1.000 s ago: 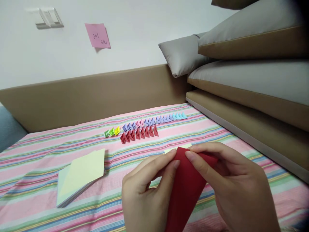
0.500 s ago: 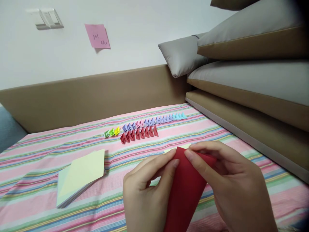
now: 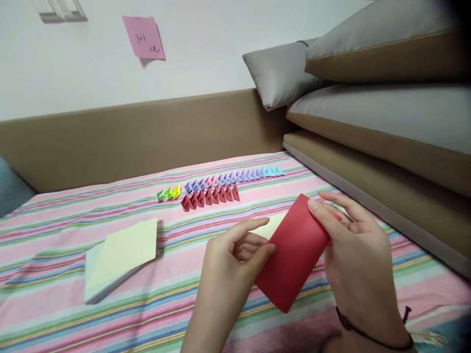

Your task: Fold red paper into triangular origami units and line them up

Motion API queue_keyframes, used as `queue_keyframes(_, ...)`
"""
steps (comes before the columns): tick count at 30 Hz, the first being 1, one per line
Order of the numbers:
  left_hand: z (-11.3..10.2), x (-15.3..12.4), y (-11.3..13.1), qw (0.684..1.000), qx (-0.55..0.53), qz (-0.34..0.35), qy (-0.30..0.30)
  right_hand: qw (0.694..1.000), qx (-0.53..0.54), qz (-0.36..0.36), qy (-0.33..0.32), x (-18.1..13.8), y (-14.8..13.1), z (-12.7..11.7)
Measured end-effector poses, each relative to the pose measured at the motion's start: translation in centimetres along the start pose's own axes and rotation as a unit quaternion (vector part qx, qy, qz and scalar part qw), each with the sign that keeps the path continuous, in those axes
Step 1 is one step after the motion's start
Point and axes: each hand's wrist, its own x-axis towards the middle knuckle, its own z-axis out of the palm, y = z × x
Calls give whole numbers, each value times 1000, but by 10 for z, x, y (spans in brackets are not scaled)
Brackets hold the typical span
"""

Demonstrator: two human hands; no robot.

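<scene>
A sheet of red paper [image 3: 294, 252], folded into a tall rectangle, is held up tilted in front of me. My right hand [image 3: 355, 250] pinches it near the upper right corner, thumb on the front face and fingers behind. At the left edge, my left hand [image 3: 243, 262] has its thumb on the paper and curled fingers partly behind it, while the index finger stands off. Behind the red paper a pale yellow sheet [image 3: 273, 224] lies on the striped cloth, mostly covered from view.
Small folded red paper pieces [image 3: 215, 196] stand in a row, with purple, pink and blue ones [image 3: 235, 177] behind and green and yellow ones [image 3: 168, 193] left. A paper stack [image 3: 127, 252] lies at left on the striped cloth [image 3: 147, 323]. Grey-brown cushions [image 3: 382, 113] pile up at right.
The red paper has turned and tilted right, showing its broad face. My left hand has moved from its top corner down to the left edge, its index finger lifting away.
</scene>
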Motion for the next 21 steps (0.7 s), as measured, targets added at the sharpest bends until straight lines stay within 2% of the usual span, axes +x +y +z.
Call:
queue_keyframes(4, 3, 2, -4, 999, 19, 37, 32, 998, 34, 43, -20, 3, 3, 0)
queue_keyframes(6, 4, 3, -6, 997, 8, 48, 64, 995, 51, 74, -51, 4, 5, 0)
queue_keyframes(10, 4, 6, -11, 994, -28, 52, 92, 965, 68, 156, -197, 1, 10, 3)
queue_keyframes(12, 2, 8, -13, 993, -36, 57, 98, 952, 67, 183, -237, -2, 13, 6)
queue_keyframes(17, 2, 10, -17, 991, -28, 77, 102, 964, 58, 168, -198, -8, 17, 12)
queue_keyframes(21, 3, 11, -18, 991, -14, 90, 98, 968, 50, 150, -193, -8, 19, 12)
